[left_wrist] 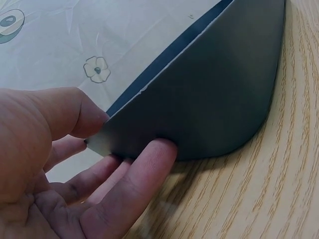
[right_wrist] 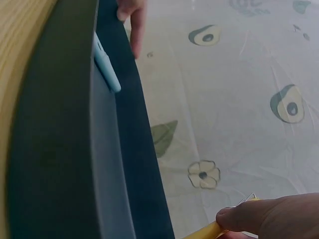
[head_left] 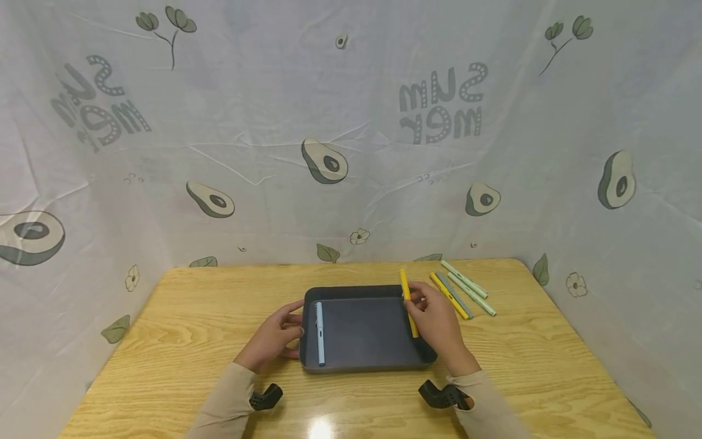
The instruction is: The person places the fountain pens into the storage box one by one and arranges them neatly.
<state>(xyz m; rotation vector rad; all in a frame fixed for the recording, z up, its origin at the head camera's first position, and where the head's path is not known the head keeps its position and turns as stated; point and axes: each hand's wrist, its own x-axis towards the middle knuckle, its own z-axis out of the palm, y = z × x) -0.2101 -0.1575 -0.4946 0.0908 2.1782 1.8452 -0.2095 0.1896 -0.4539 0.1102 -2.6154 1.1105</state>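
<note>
Your spread left hand (head_left: 278, 329) is touching a dark rectangular tray (head_left: 362, 332), right hand (head_left: 436, 311) pinching a slim yellow pen (head_left: 405, 283), mirrored "summer" (head_left: 443, 99) beyond.

A bare left hand (left_wrist: 35, 149) is against the dark grey, smooth-walled tray (left_wrist: 214, 89): one digit touches the tray's rim, and another's tip presses its outer wall. A small pale nick marks that rim. Beneath the tray is a light-brown wood-grain tabletop (left_wrist: 299, 149). Behind the tray is a whitish cloth (left_wrist: 50, 59) printed with an outlined five-petalled flower (left_wrist: 96, 69) and, farther from the tray, a partly visible avocado (left_wrist: 9, 22).
</note>
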